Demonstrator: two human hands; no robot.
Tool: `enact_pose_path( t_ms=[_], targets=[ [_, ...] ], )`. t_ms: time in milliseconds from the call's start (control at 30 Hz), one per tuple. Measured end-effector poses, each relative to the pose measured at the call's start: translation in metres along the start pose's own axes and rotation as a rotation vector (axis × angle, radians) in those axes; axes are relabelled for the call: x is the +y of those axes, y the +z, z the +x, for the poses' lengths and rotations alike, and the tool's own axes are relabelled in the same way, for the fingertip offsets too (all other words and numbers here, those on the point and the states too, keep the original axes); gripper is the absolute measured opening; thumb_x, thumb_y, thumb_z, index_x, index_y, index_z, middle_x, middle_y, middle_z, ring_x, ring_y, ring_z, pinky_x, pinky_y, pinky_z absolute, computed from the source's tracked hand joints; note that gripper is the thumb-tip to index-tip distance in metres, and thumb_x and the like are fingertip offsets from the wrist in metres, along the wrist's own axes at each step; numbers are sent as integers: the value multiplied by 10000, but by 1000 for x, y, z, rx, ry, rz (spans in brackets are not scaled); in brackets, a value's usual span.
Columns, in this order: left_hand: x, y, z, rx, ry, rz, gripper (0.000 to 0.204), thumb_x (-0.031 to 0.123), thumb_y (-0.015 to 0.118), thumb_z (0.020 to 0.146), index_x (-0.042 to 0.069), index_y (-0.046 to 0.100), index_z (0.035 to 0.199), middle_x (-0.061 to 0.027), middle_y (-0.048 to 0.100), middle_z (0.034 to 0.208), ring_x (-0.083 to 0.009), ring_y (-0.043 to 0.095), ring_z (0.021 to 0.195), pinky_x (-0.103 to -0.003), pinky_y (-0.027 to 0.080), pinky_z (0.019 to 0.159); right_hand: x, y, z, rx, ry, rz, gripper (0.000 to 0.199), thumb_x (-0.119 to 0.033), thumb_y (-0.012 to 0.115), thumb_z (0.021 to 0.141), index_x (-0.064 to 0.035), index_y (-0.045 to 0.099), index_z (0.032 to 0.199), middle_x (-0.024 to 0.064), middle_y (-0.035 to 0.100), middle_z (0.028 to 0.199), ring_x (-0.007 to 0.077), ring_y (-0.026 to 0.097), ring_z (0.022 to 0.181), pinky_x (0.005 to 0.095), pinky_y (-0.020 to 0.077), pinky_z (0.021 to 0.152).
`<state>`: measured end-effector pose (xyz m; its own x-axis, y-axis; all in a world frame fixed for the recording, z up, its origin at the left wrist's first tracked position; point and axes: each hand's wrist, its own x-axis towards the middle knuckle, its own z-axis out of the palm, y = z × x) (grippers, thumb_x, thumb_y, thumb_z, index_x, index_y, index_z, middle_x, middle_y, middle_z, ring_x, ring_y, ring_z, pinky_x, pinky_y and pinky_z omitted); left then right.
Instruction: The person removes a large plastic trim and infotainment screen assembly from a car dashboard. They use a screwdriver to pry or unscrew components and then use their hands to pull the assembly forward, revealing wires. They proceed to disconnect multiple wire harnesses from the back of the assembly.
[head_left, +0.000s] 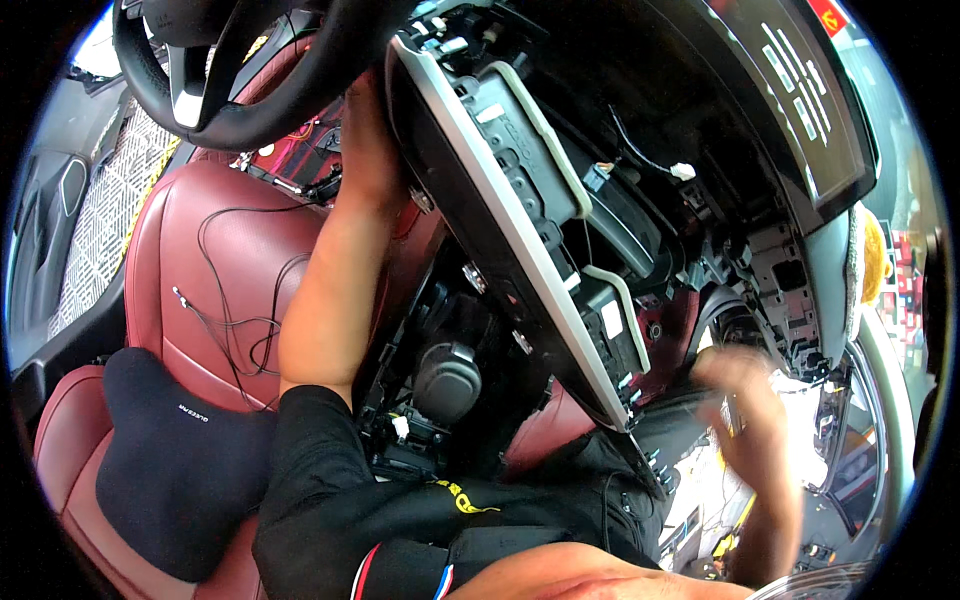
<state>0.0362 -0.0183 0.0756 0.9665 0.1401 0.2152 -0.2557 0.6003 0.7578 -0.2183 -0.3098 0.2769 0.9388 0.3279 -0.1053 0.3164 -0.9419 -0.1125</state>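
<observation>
A long dashboard trim panel (500, 250), dark with a silver edge, lies slantwise across the middle, out of its seat. My left hand (370, 125) reaches up beside its far end, below the steering wheel (200, 110). The panel and wheel hide the left fingers, so its grip is not visible. My right hand (738, 385) is raised to the right of the panel's near end, apart from it. Motion smears its fingers, and nothing can be made out in them. Behind the panel is the opened dashboard, with a black air duct (620, 235) and a loose white connector (683, 171).
Left of my arm, a red leather seat (220, 250) carries a thin black cable (235, 322) and a dark cushion (185, 460). Below the panel is the centre console (447, 380) with its interior exposed. A large screen (800, 100) stands at the upper right.
</observation>
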Motion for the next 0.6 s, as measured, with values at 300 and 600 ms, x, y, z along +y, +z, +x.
enact_pose_path(
  t_ms=[300, 600],
  targets=[
    [-7, -6, 0, 6, -53, -181, 633, 599, 387, 1063, 97, 503, 1430, -75, 629, 1216, -183, 626, 1126, -384, 521, 976, -72, 10, 327, 243, -406, -498, 337, -137, 614, 988, -55, 614, 1315, 126, 693, 1224, 268, 689, 1076, 358, 554, 870],
    [-20, -44, -3, -31, -8, 282, 698, 678, 405, 1031, 62, 583, 1306, -81, 657, 1133, -174, 632, 1010, -340, 512, 885, -77, -9, 377, -252, -634, 39, 474, 60, 617, 835, -64, 655, 1291, 227, 701, 1205, 345, 677, 1095, 444, 539, 939]
  ],
)
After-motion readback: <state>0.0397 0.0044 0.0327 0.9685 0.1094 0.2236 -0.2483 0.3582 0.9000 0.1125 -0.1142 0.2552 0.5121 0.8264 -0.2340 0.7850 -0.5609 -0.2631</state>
